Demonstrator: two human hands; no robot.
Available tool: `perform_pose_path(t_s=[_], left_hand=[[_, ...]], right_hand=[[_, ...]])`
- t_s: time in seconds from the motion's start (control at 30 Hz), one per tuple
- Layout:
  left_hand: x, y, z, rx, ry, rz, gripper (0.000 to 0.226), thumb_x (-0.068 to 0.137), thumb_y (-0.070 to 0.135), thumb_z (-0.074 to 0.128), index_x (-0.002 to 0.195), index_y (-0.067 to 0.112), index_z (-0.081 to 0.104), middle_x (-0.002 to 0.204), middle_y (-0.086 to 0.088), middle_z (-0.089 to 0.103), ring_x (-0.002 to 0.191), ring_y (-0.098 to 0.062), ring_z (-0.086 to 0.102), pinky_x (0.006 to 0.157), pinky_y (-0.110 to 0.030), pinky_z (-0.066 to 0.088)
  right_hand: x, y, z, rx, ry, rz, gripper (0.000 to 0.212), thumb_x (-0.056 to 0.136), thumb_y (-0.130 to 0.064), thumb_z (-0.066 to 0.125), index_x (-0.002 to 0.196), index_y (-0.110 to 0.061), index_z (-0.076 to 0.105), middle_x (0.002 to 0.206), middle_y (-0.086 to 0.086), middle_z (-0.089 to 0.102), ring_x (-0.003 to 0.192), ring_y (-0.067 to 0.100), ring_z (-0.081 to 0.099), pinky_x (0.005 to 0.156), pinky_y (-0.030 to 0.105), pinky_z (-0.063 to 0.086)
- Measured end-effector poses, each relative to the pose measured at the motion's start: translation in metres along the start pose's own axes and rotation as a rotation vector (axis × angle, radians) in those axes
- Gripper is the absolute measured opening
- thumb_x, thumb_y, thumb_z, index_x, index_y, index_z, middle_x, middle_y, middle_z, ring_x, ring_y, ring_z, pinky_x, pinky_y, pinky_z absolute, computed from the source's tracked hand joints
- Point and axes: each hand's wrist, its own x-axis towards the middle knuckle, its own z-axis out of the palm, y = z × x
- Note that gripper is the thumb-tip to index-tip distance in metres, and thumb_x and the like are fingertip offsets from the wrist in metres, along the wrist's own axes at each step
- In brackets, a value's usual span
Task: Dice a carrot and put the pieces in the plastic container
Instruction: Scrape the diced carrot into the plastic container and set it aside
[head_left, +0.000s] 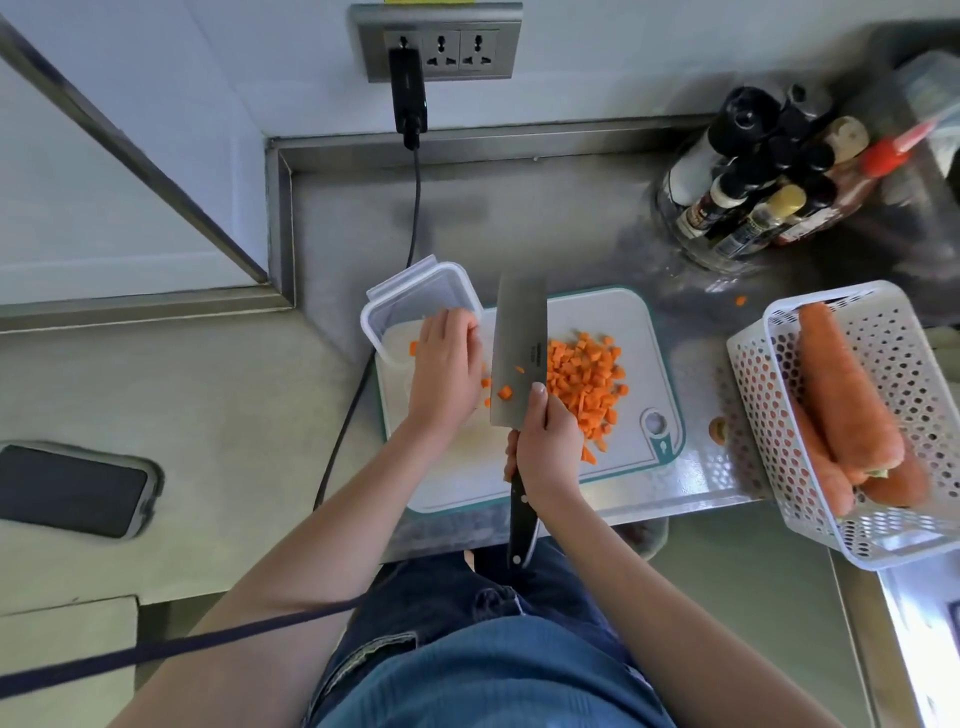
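Observation:
A pile of diced carrot (587, 382) lies on the white cutting board (597, 467). My right hand (548, 441) grips the black handle of a broad knife (519, 353), whose flat blade is held level over the board with a few carrot bits on it. My left hand (447, 364) reaches over the rim of the clear plastic container (415, 301) at the board's left end, fingers bent down at the rim; what they hold is hidden. One carrot piece shows inside the container.
A white perforated basket (779, 415) with whole carrots (847, 384) stands at the right. Sauce and spice bottles (753, 182) are at the back right. A phone (72, 488) lies at the left. A black cable (410, 218) runs from the wall socket past the container.

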Motion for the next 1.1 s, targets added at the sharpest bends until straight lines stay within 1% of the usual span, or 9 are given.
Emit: perform_pose_path(t_s=[0.1,0.3,0.4,0.5,0.63,0.8,0.9,1.0,1.1], left_hand=[[-0.005,0.001,-0.008,-0.160,0.058,-0.081,0.013,0.093,0.011,0.042,0.087,0.002,0.050,0.082,-0.003,0.050,0.077,-0.019,0.042,0.070,-0.035,0.039],[-0.023,0.002,-0.007,0.096,-0.063,0.164,0.052,0.079,0.045,0.062,0.103,-0.001,0.054,0.109,-0.015,0.052,0.106,-0.028,0.045,0.100,-0.040,0.035],[-0.026,-0.004,-0.005,0.092,-0.046,0.154,0.042,0.085,0.033,0.061,0.108,0.001,0.048,0.115,-0.018,0.049,0.111,-0.031,0.043,0.099,-0.038,0.036],[-0.032,-0.007,-0.009,0.064,-0.029,0.215,0.021,0.089,0.008,0.055,0.108,0.006,0.045,0.116,-0.016,0.047,0.111,-0.031,0.043,0.098,-0.038,0.037],[-0.037,-0.015,-0.019,0.091,0.012,0.182,0.041,0.081,-0.015,0.052,0.116,0.005,0.046,0.121,-0.015,0.045,0.116,-0.031,0.041,0.103,-0.036,0.036],[-0.040,-0.018,-0.019,0.197,-0.039,0.038,0.048,0.083,-0.010,0.053,0.130,-0.004,0.044,0.130,-0.022,0.046,0.126,-0.030,0.033,0.108,-0.040,0.032],[-0.042,-0.014,-0.026,0.069,-0.096,0.144,0.035,0.087,-0.001,0.045,0.121,0.005,0.048,0.118,-0.017,0.052,0.113,-0.029,0.046,0.095,-0.037,0.046],[-0.041,-0.008,-0.034,-0.016,-0.050,0.181,0.028,0.086,0.002,0.036,0.109,0.011,0.048,0.105,-0.015,0.054,0.097,-0.025,0.051,0.083,-0.029,0.047],[-0.040,-0.013,-0.034,0.085,-0.010,0.095,0.037,0.082,-0.004,0.037,0.114,0.007,0.051,0.109,-0.015,0.056,0.106,-0.025,0.046,0.094,-0.030,0.039]], right_hand=[[0.002,0.000,0.000,-0.006,0.002,-0.002,0.044,0.104,-0.036,0.029,0.079,-0.007,0.049,0.059,0.013,0.051,0.031,0.016,0.042,0.034,0.025,0.038],[0.004,-0.003,0.005,-0.004,-0.020,0.007,0.041,0.104,-0.033,0.029,0.078,-0.011,0.052,0.062,0.013,0.054,0.033,0.016,0.044,0.035,0.025,0.040],[0.005,-0.003,0.005,-0.034,-0.018,-0.005,0.041,0.104,-0.035,0.029,0.079,-0.012,0.051,0.063,0.014,0.055,0.034,0.017,0.045,0.035,0.025,0.042],[0.006,-0.002,0.004,-0.058,-0.009,-0.020,0.041,0.104,-0.035,0.029,0.080,-0.010,0.051,0.064,0.015,0.054,0.035,0.018,0.045,0.035,0.024,0.041],[0.007,-0.003,0.003,-0.059,-0.003,-0.032,0.041,0.104,-0.034,0.029,0.079,-0.009,0.049,0.063,0.015,0.052,0.036,0.019,0.044,0.034,0.022,0.040],[0.008,-0.002,0.003,-0.070,-0.015,-0.037,0.039,0.104,-0.035,0.029,0.081,-0.011,0.050,0.065,0.014,0.052,0.037,0.019,0.045,0.035,0.023,0.041],[0.009,-0.001,0.002,-0.070,-0.024,-0.032,0.041,0.104,-0.035,0.029,0.085,-0.006,0.052,0.064,0.014,0.052,0.037,0.018,0.045,0.035,0.023,0.041],[0.010,-0.002,0.001,-0.078,-0.033,-0.042,0.041,0.104,-0.036,0.029,0.083,-0.007,0.051,0.063,0.013,0.053,0.035,0.017,0.045,0.034,0.023,0.041],[0.011,-0.002,0.000,-0.074,-0.037,-0.041,0.040,0.104,-0.036,0.029,0.083,-0.009,0.051,0.064,0.013,0.053,0.035,0.016,0.044,0.034,0.023,0.040]])
